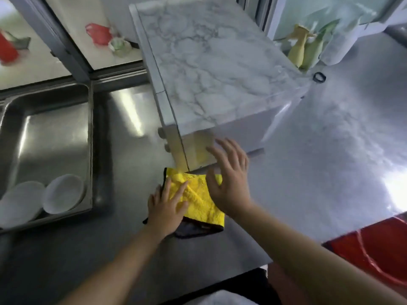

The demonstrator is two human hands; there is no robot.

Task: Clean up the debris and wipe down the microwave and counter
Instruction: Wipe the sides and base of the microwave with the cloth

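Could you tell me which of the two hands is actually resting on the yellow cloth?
The left hand lies flat on the yellow cloth; the right hand hovers above it, fingers spread.

steel counter [330, 150] | on it — microwave [211, 69], yellow cloth [198, 199], black ring [319, 77]

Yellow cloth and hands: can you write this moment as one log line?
left hand: flat on yellow cloth | right hand: open, above cloth | cloth: on counter, by microwave

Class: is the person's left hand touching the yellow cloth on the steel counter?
Touching. The head view shows the left hand lying flat on the yellow cloth.
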